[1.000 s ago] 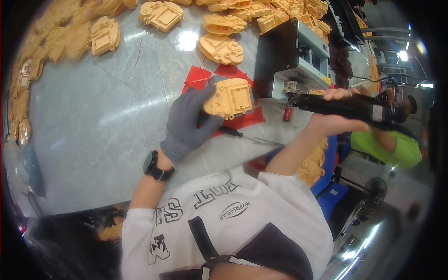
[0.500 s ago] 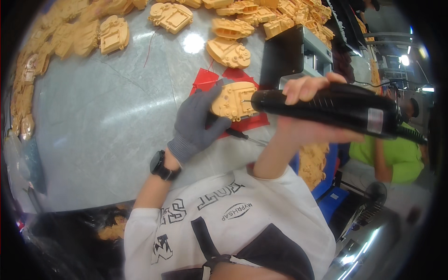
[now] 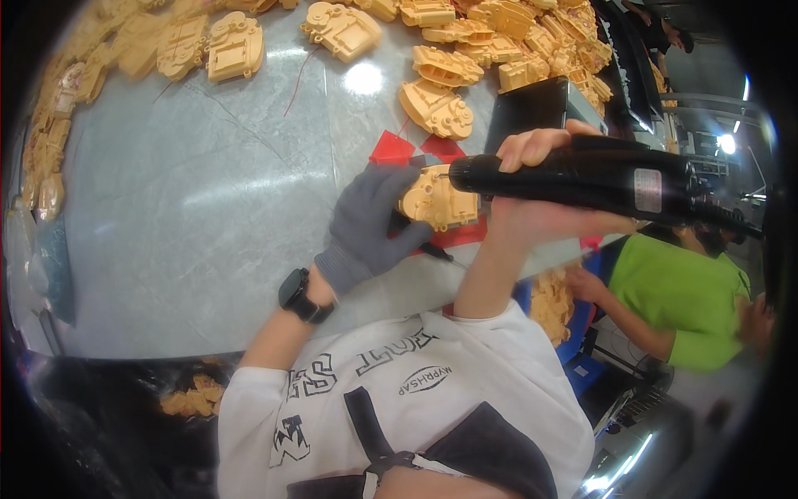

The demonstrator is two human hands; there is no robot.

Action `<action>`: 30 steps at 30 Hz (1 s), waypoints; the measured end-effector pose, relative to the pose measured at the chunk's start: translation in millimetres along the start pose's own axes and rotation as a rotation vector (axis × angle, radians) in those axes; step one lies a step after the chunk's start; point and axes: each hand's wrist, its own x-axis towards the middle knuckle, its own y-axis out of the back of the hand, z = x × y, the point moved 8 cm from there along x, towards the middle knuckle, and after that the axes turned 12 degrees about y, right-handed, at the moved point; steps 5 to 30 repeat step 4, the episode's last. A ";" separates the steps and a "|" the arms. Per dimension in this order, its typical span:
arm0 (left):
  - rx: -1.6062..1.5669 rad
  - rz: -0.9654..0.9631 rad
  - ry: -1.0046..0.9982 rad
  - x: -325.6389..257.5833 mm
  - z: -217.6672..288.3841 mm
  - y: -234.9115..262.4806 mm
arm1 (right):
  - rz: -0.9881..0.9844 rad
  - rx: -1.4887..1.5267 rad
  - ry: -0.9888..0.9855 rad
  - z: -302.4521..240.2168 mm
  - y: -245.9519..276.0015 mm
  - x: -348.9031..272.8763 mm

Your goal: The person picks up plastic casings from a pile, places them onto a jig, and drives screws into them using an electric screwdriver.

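In a grey glove, my left hand (image 3: 370,220) grips a yellow-orange plastic housing (image 3: 440,204) by its left side, fingers and thumb around it. My bare right hand (image 3: 540,220) is wrapped round a thick black electric screwdriver (image 3: 594,179), held nearly level. The driver's nose meets the housing's upper middle; its bit is hidden there. Beneath the housing lie red sheets (image 3: 391,148) on the grey table (image 3: 208,233). Close to my left thumb lies a hand screwdriver with a dark handle (image 3: 435,250), partly covered.
Similar housings (image 3: 436,108) are spread along the table's far side, with a heap (image 3: 532,33) at the far right. Behind the driver stands a black box-like device (image 3: 532,108). To the right, a co-worker in a green top (image 3: 665,291) reaches toward a blue bin of yellow parts (image 3: 550,308).
The whole view has shifted slightly. The driver's nose has moved left over the housing, and its bit no longer shows. The co-worker's arm has come toward the blue bin.
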 end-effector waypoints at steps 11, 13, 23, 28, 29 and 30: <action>0.002 -0.009 0.005 1.2 -0.9 -1.6 | -0.018 0.011 -0.006 3.0 4.6 -0.7; 0.002 -0.009 0.005 1.2 -0.9 -1.6 | -0.018 0.011 -0.006 3.0 4.6 -0.7; 0.002 -0.009 0.005 1.2 -0.9 -1.6 | -0.018 0.011 -0.006 3.0 4.6 -0.7; 0.002 -0.009 0.005 1.2 -0.9 -1.6 | -0.018 0.011 -0.006 3.0 4.6 -0.7; 0.002 -0.009 0.005 1.2 -0.9 -1.6 | -0.018 0.011 -0.006 3.0 4.6 -0.7; 0.002 -0.009 0.005 1.2 -0.9 -1.6 | -0.018 0.011 -0.006 3.0 4.6 -0.7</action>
